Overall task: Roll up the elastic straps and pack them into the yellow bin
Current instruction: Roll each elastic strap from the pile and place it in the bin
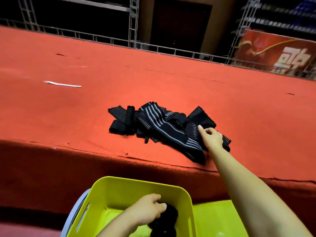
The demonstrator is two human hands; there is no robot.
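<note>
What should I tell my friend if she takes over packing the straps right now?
Left hand: inside the yellow bin, gripping a rolled black strap.
Right hand: reaching onto the pile of loose elastic straps on the red carpeted ledge, fingers touching one; no firm grip visible.
Done: at least one roll is in the bin.
Left: roll every strap in the pile and pack them.

- One heap of black elastic straps lies on the red carpet; they are tangled, so the exact number cannot be told.
- One yellow bin.
- One dark rolled bundle inside the bin.
- Two hands: left hand and right hand.
- One thin white strip on the carpet.
- One red banner at the back.
</note>
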